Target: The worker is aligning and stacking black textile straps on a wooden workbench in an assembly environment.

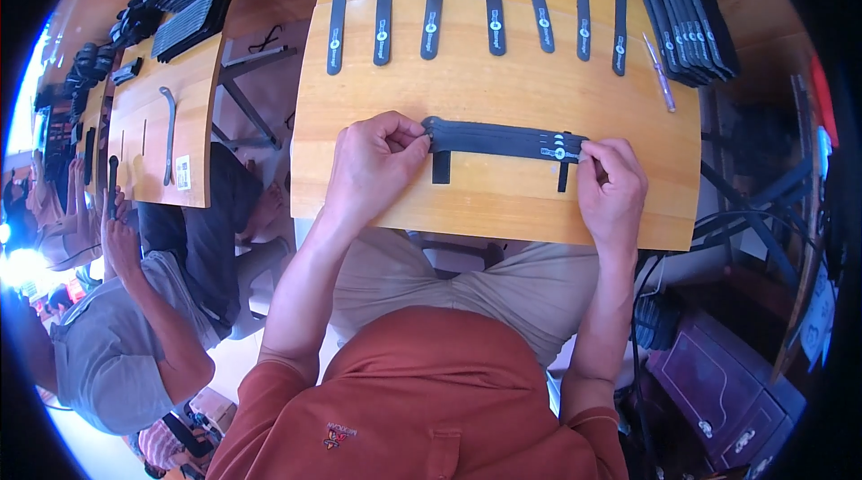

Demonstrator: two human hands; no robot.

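Observation:
A short stack of dark grey fabric straps (498,138) lies crosswise in front of me, with rounded, slotted ends on the left and white printing near the right end. My left hand (375,164) pinches the rounded ends between thumb and fingers. At the other end, my right hand (614,185) is closed on the straps' tips. Two short black strips lie under the stack and stick out toward me: a left strip (441,169) and a narrower right strip (563,177).
Several single straps (494,4) lie in a row across the far side of the wooden table (359,112). A pen (659,76) and a bundle of straps (687,17) are at the right. A co-worker (135,327) sits left, by another table (193,143) with strap bundles.

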